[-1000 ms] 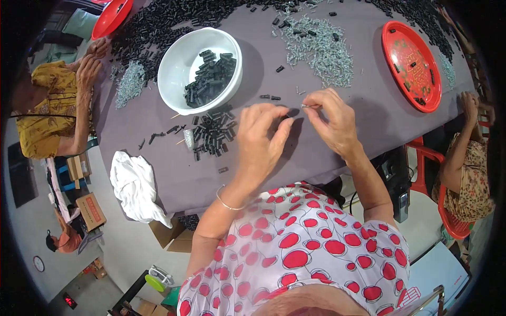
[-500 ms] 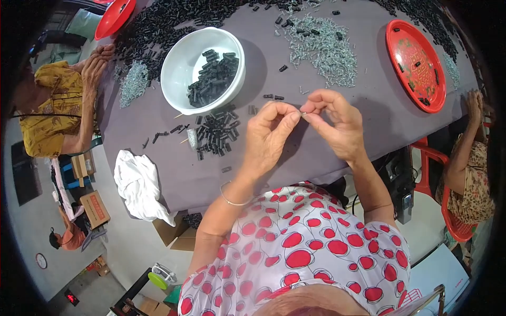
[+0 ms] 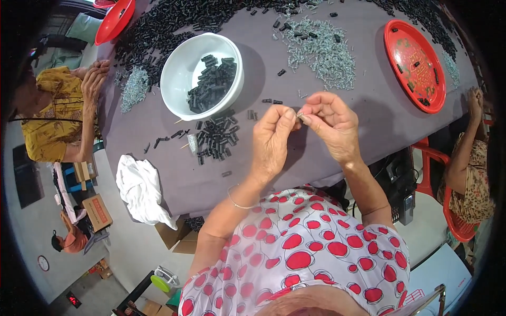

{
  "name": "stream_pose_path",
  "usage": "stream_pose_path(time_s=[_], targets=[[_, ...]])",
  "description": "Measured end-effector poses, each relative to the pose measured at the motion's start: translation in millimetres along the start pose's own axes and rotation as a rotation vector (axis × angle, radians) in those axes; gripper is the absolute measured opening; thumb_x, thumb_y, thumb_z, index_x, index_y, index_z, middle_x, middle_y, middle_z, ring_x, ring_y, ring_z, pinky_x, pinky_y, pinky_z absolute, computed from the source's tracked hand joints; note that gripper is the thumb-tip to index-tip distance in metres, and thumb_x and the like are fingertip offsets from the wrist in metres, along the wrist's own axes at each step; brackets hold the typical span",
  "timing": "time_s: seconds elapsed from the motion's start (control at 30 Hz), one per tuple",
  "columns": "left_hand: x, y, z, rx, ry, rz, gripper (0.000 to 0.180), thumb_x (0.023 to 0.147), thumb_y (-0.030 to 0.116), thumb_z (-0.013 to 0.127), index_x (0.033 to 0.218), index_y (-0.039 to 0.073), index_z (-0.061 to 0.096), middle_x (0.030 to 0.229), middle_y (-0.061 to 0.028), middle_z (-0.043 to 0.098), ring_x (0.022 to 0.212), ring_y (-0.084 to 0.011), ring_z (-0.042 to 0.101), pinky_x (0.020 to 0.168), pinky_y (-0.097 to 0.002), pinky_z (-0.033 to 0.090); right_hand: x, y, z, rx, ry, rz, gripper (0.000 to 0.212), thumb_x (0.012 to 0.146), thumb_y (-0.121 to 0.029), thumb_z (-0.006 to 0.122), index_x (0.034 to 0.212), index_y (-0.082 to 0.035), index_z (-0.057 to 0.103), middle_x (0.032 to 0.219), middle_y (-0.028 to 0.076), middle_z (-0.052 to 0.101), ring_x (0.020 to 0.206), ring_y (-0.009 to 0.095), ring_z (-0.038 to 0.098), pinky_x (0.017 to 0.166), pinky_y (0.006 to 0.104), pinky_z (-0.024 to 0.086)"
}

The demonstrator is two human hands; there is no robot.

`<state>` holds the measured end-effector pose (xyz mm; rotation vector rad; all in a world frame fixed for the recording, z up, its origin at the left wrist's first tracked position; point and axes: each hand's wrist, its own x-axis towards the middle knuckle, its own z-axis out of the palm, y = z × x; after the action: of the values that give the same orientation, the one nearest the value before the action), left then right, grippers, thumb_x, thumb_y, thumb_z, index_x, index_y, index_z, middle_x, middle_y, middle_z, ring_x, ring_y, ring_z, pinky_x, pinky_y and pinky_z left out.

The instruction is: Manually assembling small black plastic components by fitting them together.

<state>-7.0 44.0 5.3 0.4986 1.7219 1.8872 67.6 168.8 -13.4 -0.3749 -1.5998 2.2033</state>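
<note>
My left hand (image 3: 271, 139) and my right hand (image 3: 334, 129) meet above the table in front of me. Between my right thumb and forefinger is a small silvery metal spring (image 3: 300, 114). The left thumb and forefinger are pinched right beside it; whatever they hold is hidden. Just left of my hands lies a heap of short black plastic pieces (image 3: 217, 136), next to a white bowl (image 3: 167, 79) partly filled with more of them. Beyond my hands spreads a pile of small silvery springs (image 3: 321, 55).
A red tray (image 3: 437, 102) with a few black pieces stands at the right. A white cloth (image 3: 138, 181) hangs over the near left edge. Large heaps of black parts (image 3: 174, 23) cover the far side. Other people (image 3: 55, 113) sit at both ends.
My hands have shifted slightly, the left turning more upright and the fingertips separating a little. The spring in my right fingers shows more plainly. The whole view has moved a little.
</note>
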Motion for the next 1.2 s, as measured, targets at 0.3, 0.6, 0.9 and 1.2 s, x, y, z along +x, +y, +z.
stream_pose_path(time_s=[0.3,0.6,0.9,1.2], targets=[[2.2,-0.7,-2.3,0.017,-0.053,-0.064,0.025,0.097,0.021,0.049,0.085,0.001,0.056,0.076,-0.0001,0.056,0.072,-0.0062,0.05,0.068,-0.0218,0.043,3.1,-0.1,-5.2,-0.048,-0.037,0.056,0.015,0.087,-0.001,0.06,0.102,0.001,0.061,0.091,0.001,0.06,0.084,0.007,0.057,0.075,0.021,0.047],[5.1,4.7,-5.4,0.03,-0.122,-0.077,0.025,0.097,0.021,0.049,0.085,0.001,0.056,0.078,-0.0002,0.056,0.073,-0.0065,0.05,0.068,-0.0219,0.043,4.9,-3.8,-3.3,-0.076,-0.041,0.083,0.01,0.087,-0.005,0.062,0.094,0.001,0.063,0.084,0.0,0.062,0.075,0.006,0.057,0.069,0.0205,0.047],[15.4,-4.2,-6.4,0.692,-0.015,0.564,0.008,0.089,0.008,0.058,0.088,0.001,0.055,0.075,-0.0103,0.055,0.066,-0.0234,0.052,0.062,-0.0328,0.042,4.7,-2.5,-3.0,-0.073,0.02,0.091,0.008,0.086,-0.006,0.063,0.09,0.001,0.064,0.079,-0.001,0.061,0.07,0.004,0.053,0.062,0.0195,0.044],[18.2,-2.3,-0.5,0.647,0.025,0.253,0.008,0.083,0.01,0.062,0.086,0.004,0.057,0.075,-0.0096,0.056,0.07,-0.0279,0.051,0.062,-0.0393,0.041,-0.2,6.4,-5.9,-0.323,0.087,-0.17,0.005,0.081,0.002,0.06,0.085,-0.001,0.062,0.079,0.0,0.056,0.069,0.005,0.052,0.061,0.0194,0.042]])
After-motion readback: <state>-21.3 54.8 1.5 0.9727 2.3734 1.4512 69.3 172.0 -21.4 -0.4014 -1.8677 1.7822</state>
